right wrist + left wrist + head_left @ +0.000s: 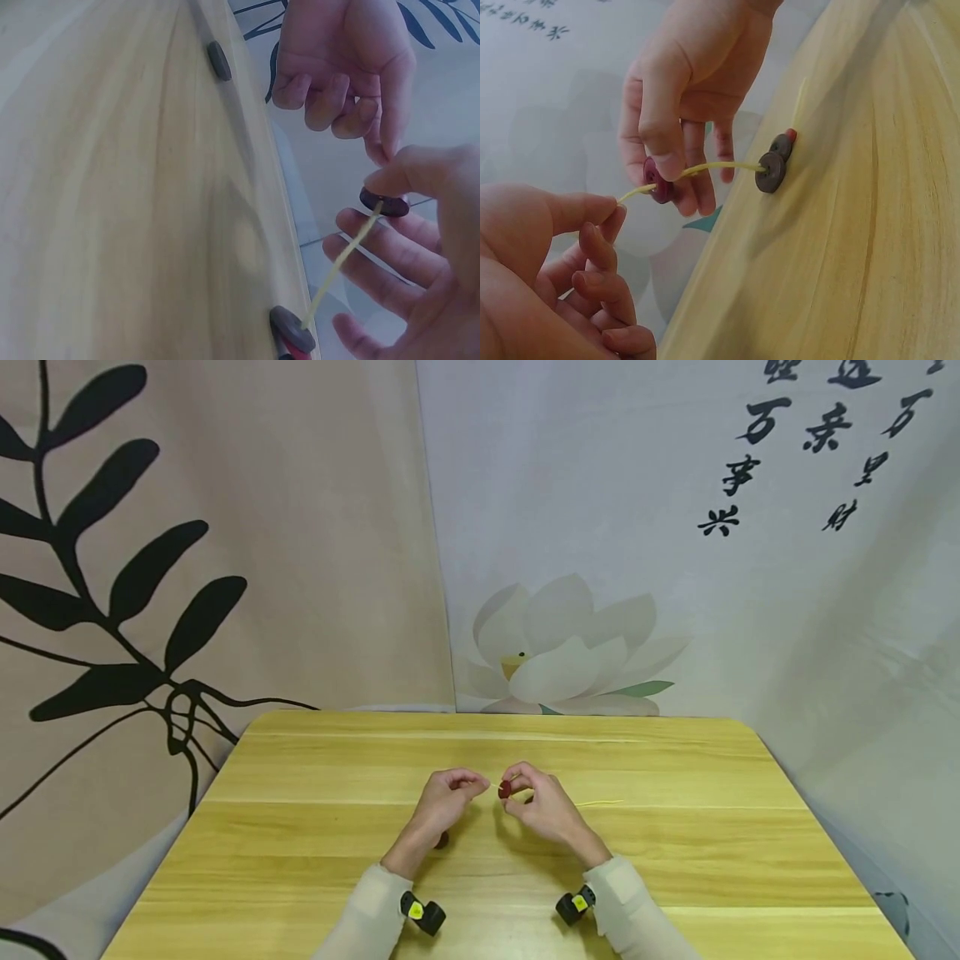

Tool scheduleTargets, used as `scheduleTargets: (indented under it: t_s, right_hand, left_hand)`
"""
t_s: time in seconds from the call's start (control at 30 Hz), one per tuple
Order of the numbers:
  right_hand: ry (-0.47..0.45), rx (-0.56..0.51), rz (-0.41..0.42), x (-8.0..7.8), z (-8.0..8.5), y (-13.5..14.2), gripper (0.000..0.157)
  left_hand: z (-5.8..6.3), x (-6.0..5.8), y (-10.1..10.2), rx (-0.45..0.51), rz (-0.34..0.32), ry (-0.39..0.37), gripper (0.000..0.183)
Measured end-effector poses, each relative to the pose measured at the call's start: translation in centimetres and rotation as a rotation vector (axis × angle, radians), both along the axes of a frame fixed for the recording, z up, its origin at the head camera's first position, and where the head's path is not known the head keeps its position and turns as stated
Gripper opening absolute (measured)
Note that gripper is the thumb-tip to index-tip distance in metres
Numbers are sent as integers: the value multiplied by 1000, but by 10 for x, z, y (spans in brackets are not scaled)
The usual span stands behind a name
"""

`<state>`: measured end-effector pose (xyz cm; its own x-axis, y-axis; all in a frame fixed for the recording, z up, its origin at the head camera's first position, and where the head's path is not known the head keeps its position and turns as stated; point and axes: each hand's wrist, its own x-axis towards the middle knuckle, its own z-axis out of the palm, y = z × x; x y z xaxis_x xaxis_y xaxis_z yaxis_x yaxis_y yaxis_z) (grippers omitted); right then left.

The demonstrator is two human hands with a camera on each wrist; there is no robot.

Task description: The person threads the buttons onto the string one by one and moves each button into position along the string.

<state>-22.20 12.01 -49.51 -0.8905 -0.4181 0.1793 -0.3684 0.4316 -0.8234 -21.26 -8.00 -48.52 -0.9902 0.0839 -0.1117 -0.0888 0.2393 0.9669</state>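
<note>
Over the middle of the table, my left hand [441, 803] pinches the end of a yellow cord [721, 164] between thumb and forefinger. Close on its right, my right hand [547, 812] holds a dark red button [658, 181] between thumb and fingers. The cord passes through that button and runs on to a brown button [770, 172]. Another brown button [782, 145] and a bit of a red one [790, 134] sit behind it, low by the tabletop. In the head view, the right hand hides these.
A separate dark button [219, 60] stands apart on the wooden table [322, 835], partly behind the left wrist in the head view. The cord's tail [600, 802] lies right of the right hand. Printed curtains [337, 527] hang behind the table's far edge.
</note>
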Motion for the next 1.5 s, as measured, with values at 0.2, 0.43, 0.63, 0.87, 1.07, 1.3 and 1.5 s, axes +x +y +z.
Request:
scheduleTargets:
  t_s: [0.2, 0.43, 0.63, 0.87, 1.07, 1.3, 1.5]
  right_hand:
    - [-1, 4, -9, 0, 0, 1, 27]
    - [-18, 0, -12, -2, 0, 3, 32]
    - [-11, -8, -6, -2, 0, 3, 29]
    - [-8, -9, -14, -2, 2, 5, 26]
    - [15, 5, -11, -3, 2, 6, 26]
    - [28, 17, -25, -4, 0, 8, 26]
    - [29, 38, -21, -4, -2, 10, 28]
  left_hand:
    - [2, 0, -1, 9, 4, 4, 20]
    - [3, 0, -2, 22, 7, -1, 21]
    - [4, 0, -2, 29, 14, -2, 21]
    - [5, -1, -3, 31, 19, 0, 23]
    - [6, 0, -3, 35, 28, 2, 19]
    - [5, -1, -4, 47, 28, 1, 19]
    - [5, 0, -4, 44, 31, 6, 19]
